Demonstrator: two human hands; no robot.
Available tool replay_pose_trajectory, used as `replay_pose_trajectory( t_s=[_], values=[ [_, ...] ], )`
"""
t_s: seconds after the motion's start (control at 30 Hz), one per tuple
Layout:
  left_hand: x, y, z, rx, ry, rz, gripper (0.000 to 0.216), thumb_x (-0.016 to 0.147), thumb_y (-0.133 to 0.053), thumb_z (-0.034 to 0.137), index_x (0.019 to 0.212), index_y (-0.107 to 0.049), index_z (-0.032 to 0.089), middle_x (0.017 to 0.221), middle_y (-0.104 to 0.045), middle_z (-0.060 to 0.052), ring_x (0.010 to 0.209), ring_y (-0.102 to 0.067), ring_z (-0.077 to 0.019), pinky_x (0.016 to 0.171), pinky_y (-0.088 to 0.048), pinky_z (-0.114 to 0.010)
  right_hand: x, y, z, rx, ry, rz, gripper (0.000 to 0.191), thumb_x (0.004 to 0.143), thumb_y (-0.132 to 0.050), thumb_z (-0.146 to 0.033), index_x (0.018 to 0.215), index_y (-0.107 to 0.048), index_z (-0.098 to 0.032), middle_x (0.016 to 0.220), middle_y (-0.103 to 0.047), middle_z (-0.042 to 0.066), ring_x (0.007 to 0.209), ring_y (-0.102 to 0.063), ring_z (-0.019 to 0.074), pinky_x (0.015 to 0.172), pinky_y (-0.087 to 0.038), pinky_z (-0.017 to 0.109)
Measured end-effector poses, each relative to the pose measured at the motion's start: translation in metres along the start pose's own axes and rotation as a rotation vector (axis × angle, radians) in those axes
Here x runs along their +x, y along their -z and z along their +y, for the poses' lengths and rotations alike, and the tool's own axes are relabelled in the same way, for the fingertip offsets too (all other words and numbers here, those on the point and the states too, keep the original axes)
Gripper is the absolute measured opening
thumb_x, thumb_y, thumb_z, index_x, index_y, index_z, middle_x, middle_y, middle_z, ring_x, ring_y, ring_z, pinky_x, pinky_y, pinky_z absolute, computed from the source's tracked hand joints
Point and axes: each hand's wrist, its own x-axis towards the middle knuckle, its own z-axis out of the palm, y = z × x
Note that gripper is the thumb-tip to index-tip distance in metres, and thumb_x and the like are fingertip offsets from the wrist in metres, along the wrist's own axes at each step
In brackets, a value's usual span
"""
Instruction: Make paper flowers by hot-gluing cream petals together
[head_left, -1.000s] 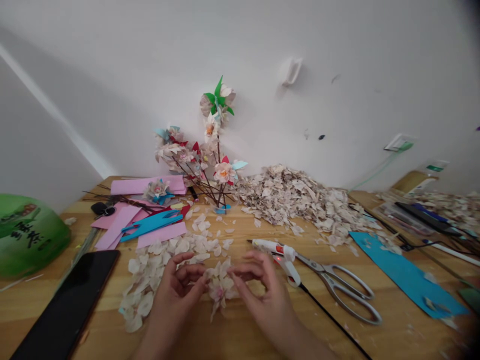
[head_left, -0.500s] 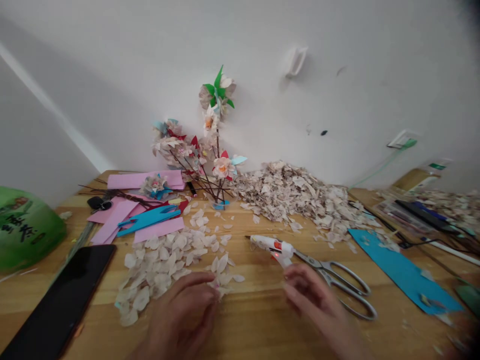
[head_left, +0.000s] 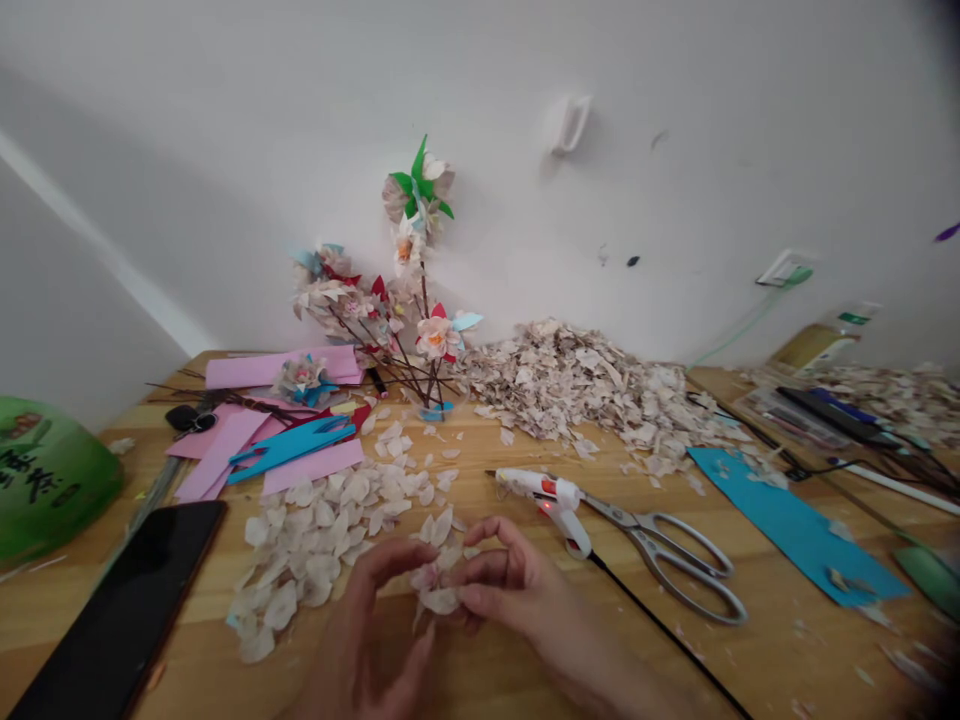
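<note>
A small handmade flower (head_left: pixel 427 577) with pale petals and a pinkish centre is between my two hands, low over the table. My left hand (head_left: pixel 375 625) curls round its left side and holds it; the exact grip is partly hidden. From the right, my right hand (head_left: pixel 514 595) has thumb and fingers closed on a pale petal (head_left: pixel 441 600) at the flower's edge. Just beyond it, a white glue gun (head_left: pixel 544 488) lies on its side with a red light showing. Metal scissors (head_left: pixel 664 550) lie against its right side. Loose pale petals (head_left: pixel 322 535) spread beyond my left hand.
Finished flowers on twigs (head_left: pixel 427 340) stand against the wall, beside a large heap of petals (head_left: pixel 577 385). Pink paper strips (head_left: pixel 311 467), a phone (head_left: pixel 124 610) and a green bag (head_left: pixel 52 480) are left. A blue sheet (head_left: pixel 795 530) lies right; the glue gun's cord (head_left: pixel 660 625) runs toward me.
My right hand has left the glue gun's handle and moved left to the flower. The glue gun now rests alone on the table. The view has shifted slightly.
</note>
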Motion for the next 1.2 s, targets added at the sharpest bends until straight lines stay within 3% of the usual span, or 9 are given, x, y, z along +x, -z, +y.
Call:
replay_pose_trajectory(
  t_s=[0.1,0.23,0.5,0.6,0.7,0.87,0.97,1.03,1.2],
  values=[
    [0.004,-0.005,0.003,-0.173,0.188,-0.024,0.036,0.071,-0.064,0.019,0.103,-0.051,0.029,0.086,-0.070,-0.005,0.082,-0.067,-0.0227,0.073,-0.054,-0.035,0.003,0.000,0.005,-0.061,0.017,0.042,0.045,0.055,-0.080,-0.031,0.083,-0.045,-0.023,0.067,-0.072,-0.004,0.056,-0.065,0.0127,0.054,-0.046,0.023],
    [0.005,-0.010,0.001,-0.238,0.321,-0.006,0.039,0.070,-0.066,0.024,0.102,-0.045,0.028,0.079,-0.069,-0.001,0.072,-0.068,-0.0204,0.066,-0.055,-0.033,0.007,0.001,0.009,-0.087,0.040,0.084,0.050,0.052,-0.080,-0.034,0.084,-0.043,-0.024,0.067,-0.073,-0.004,0.056,-0.067,0.0151,0.056,-0.048,0.026],
    [0.006,-0.012,-0.014,-0.297,0.442,0.066,0.042,0.068,-0.069,0.023,0.102,-0.044,0.026,0.063,-0.066,0.005,0.061,-0.066,-0.0147,0.055,-0.050,-0.023,0.003,0.006,0.006,-0.239,0.135,0.148,0.044,0.058,-0.076,-0.024,0.086,-0.043,-0.024,0.069,-0.066,-0.006,0.061,-0.064,0.0128,0.062,-0.047,0.026],
    [0.013,-0.010,-0.014,-0.467,0.551,0.133,0.051,0.058,-0.076,0.024,0.098,-0.044,0.024,0.058,-0.065,0.006,0.049,-0.061,-0.0129,0.047,-0.047,-0.022,-0.013,0.026,-0.014,-0.509,0.060,0.079,0.030,0.065,-0.071,-0.025,0.083,-0.047,-0.024,0.070,-0.064,-0.004,0.066,-0.061,0.0150,0.062,-0.045,0.026],
    [0.021,-0.005,-0.010,-0.558,0.626,0.171,0.056,0.050,-0.081,0.026,0.094,-0.045,0.022,0.056,-0.065,0.006,0.050,-0.063,-0.0149,0.049,-0.050,-0.025,-0.034,0.061,-0.038,-0.915,-0.022,0.031,0.014,0.071,-0.066,-0.028,0.073,-0.054,-0.024,0.065,-0.061,-0.002,0.061,-0.056,0.0159,0.054,-0.039,0.025],
    [0.029,0.004,-0.008,-0.548,0.637,0.255,0.056,0.045,-0.082,0.024,0.091,-0.049,0.020,0.057,-0.066,0.005,0.057,-0.065,-0.0171,0.051,-0.053,-0.028,-0.043,0.115,-0.053,-1.402,-0.062,0.299,0.020,0.067,-0.068,-0.038,0.076,-0.057,-0.023,0.059,-0.061,-0.002,0.055,-0.055,0.0187,0.049,-0.036,0.026],
    [0.030,0.004,-0.011,-0.555,0.623,0.272,0.055,0.045,-0.083,0.022,0.088,-0.050,0.019,0.056,-0.065,0.007,0.056,-0.064,-0.0137,0.055,-0.053,-0.026,-0.027,0.126,-0.044,-1.360,0.050,0.417,0.041,0.061,-0.072,-0.038,0.094,-0.057,-0.020,0.078,-0.066,0.004,0.069,-0.060,0.0234,0.060,-0.044,0.031],
    [0.030,0.004,-0.014,-0.545,0.606,0.274,0.053,0.047,-0.083,0.020,0.088,-0.050,0.019,0.056,-0.066,0.007,0.056,-0.064,-0.0108,0.060,-0.052,-0.022,-0.013,0.126,-0.036,-1.262,0.120,0.414,0.050,0.060,-0.072,-0.037,0.103,-0.057,-0.016,0.093,-0.067,0.009,0.081,-0.061,0.0273,0.070,-0.046,0.036],
    [0.030,0.006,-0.022,-0.535,0.592,0.218,0.048,0.052,-0.082,0.020,0.087,-0.049,0.019,0.058,-0.068,0.005,0.061,-0.067,-0.0119,0.066,-0.051,-0.023,0.008,0.118,-0.022,-1.126,0.218,0.382,0.039,0.065,-0.069,-0.032,0.099,-0.064,-0.015,0.100,-0.068,0.011,0.091,-0.060,0.0307,0.082,-0.044,0.043]
  ],
)
